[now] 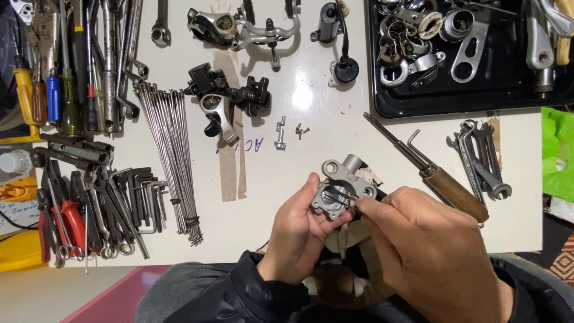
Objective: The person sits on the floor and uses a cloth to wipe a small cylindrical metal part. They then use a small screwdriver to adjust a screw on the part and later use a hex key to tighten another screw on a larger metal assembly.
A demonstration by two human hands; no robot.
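My left hand [297,237] holds a small grey metal housing [343,188] with a round opening, gripped from the left side above the table's front edge. My right hand [427,251] pinches a thin metal piece [350,202] at the housing's lower right edge, fingertips touching the part. A pale rag [347,236] lies under both hands. Just beyond the housing sit a small bolt [280,136] and two tiny screws [302,128] on the white table [287,96].
A wooden-handled screwdriver [445,182] and a hex key [417,146] lie to the right, next to several spanners [483,161]. A black tray [466,98] of metal parts is at the back right. Spokes [173,161], pliers, hex keys and screwdrivers fill the left. Black brake parts [224,101] lie at centre.
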